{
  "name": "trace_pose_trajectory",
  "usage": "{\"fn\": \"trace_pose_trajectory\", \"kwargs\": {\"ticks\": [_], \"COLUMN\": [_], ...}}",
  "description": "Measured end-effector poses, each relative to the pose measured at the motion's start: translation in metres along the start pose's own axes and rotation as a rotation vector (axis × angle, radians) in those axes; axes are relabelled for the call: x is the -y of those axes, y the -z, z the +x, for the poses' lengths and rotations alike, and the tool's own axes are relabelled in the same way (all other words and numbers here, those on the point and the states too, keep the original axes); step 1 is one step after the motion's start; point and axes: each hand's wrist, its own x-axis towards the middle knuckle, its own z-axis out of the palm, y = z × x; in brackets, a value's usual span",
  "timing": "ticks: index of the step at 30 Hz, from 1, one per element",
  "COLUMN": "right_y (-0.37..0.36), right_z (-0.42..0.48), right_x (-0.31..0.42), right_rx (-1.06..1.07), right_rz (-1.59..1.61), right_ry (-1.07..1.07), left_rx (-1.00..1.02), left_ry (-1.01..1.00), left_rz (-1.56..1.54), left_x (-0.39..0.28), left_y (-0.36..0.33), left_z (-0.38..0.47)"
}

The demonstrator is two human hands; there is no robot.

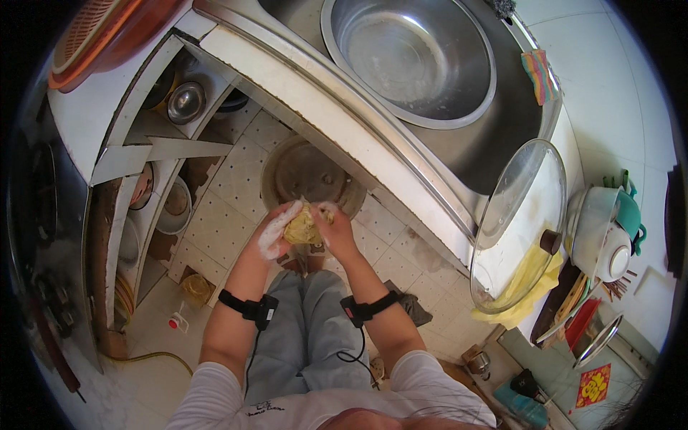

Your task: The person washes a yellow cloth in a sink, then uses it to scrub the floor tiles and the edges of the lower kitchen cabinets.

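My left hand [275, 231], with white foam or a white cloth on it, holds one side of a crumpled yellow thing [302, 227], perhaps a cloth. My right hand [338, 231] grips its other side, and some white shows at the fingertips too. Both hands are in front of my body, over a round basin [312, 166] on the tiled floor. Part of the basin is hidden by the counter edge and my hands. Which material the white stuff is, I cannot tell.
A steel bowl [414, 59] stands in the sink [457, 145] beyond the counter edge. A glass lid [516, 226] leans at the right, near stacked bowls [596, 236]. Open shelves [134, 166] with pots are at the left. A bottle with a red cap [177, 322] lies on the floor.
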Motion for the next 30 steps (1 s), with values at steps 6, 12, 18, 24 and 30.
{"fn": "trace_pose_trajectory", "kwargs": {"ticks": [6,12,18,24,30], "right_y": [0.021,0.019,-0.021,-0.030,-0.060], "right_z": [-0.007,-0.008,-0.022,-0.016,-0.025], "right_x": [0.003,-0.011,0.019,-0.003,0.008], "right_rx": [0.096,0.013,-0.190,0.039,0.079], "right_rz": [0.168,0.700,-0.030,-1.013,-1.123], "right_ry": [-0.081,-0.145,0.156,0.346,0.503], "left_rx": [0.017,0.022,-0.050,-0.364,-0.500], "left_ry": [-0.113,-0.220,-0.233,-0.051,0.074], "left_rz": [0.531,-0.027,0.138,0.178,-0.043], "left_x": [-0.011,-0.003,0.011,0.031,0.034], "left_y": [-0.013,-0.030,-0.012,-0.035,0.038], "left_z": [-0.015,-0.020,-0.006,0.014,0.025]}}
